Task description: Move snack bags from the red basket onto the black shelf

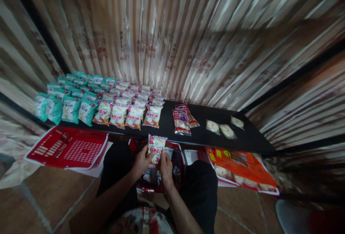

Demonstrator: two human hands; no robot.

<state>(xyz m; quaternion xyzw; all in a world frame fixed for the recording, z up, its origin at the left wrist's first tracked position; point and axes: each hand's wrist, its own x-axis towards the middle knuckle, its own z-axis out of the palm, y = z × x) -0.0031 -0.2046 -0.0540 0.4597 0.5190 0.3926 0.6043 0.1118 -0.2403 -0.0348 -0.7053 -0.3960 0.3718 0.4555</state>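
Note:
Between my two hands is a white snack bag (157, 147) with a striped top edge and red lettering, upright and facing me. My left hand (142, 161) grips its left side, and my right hand (166, 165) closes on its right side. Both are just above a red basket (183, 169) between my knees, which holds dark packets (176, 160) and other bags partly hidden by my hands. Rows of similar white snack bags (134, 116) stand on the black shelf (167, 133) ahead, beside rows of teal snack bags (70, 109) at the left.
Red packets (182, 120) and round pale packs (228, 131) lie on the shelf's right half. Below the shelf sit a red basket (72, 146) at left and an orange package (239, 162) over pale packs at right. A striped curtain (167, 40) hangs behind.

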